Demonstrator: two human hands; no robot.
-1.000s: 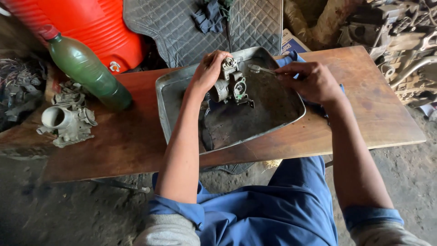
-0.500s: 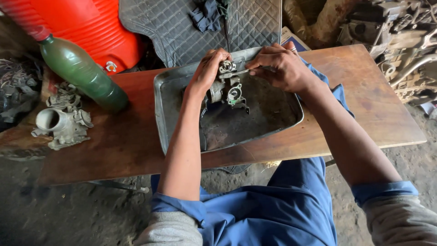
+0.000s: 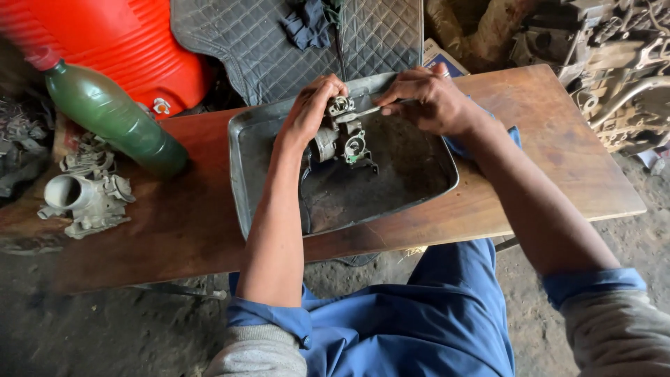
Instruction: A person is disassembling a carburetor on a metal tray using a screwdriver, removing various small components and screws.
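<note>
My left hand (image 3: 310,108) is clamped around the top of a small grey metal carburetor (image 3: 343,136), fingers curled over it, holding it upright in a dented rectangular metal tray (image 3: 244,160). My right hand (image 3: 429,101) is closed in a pinch on a thin metal tool (image 3: 368,110), its tip touching the upper part of the carburetor; can't tell what kind of tool it is. The tray sits mid-table on a worn brown wooden table (image 3: 558,167), its floor dark and oily. A bit of blue cloth (image 3: 515,136) pokes out under my right forearm.

Left side of the table: a green plastic bottle with a red cap (image 3: 112,119) lying tilted, and just below it a second, pale grey cast carburetor body (image 3: 84,195), well apart from the tray. Behind the table: a red ribbed plastic container (image 3: 125,42), a grey quilted mat (image 3: 279,42) with a dark rag (image 3: 307,24) on it. Far right: a pile of grey engine parts (image 3: 614,63). My blue trousers (image 3: 419,321) at bottom.
</note>
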